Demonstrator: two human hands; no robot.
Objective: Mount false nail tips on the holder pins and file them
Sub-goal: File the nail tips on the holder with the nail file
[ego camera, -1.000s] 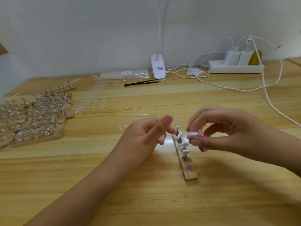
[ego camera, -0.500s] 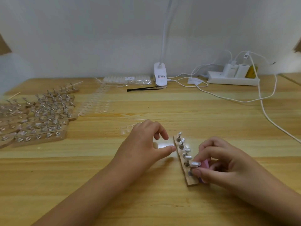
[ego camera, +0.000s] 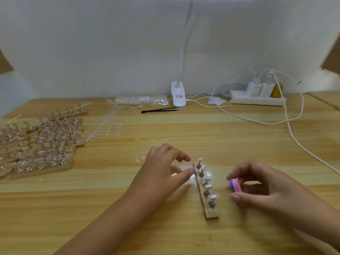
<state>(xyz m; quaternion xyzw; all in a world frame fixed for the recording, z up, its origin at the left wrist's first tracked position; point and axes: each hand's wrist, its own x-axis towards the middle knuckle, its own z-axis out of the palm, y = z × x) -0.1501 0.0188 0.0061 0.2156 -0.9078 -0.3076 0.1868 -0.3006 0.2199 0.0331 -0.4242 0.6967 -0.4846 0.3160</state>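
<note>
**Right hand (ego camera: 266,188) off holder (ego camera: 211,214)**

Your right hand has pulled back right of the wooden holder and pinches the pink-purple file block (ego camera: 235,184). Nail tips (ego camera: 213,196) sit on its five pins (ego camera: 211,204). Your left hand (ego camera: 163,173) is relaxed, thumb against the holder's left edge.

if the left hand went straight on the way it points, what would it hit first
Most likely the holder: the left hand points right, its thumb tip at or nearly at the holder's left edge. Actual contact is unclear.
</note>
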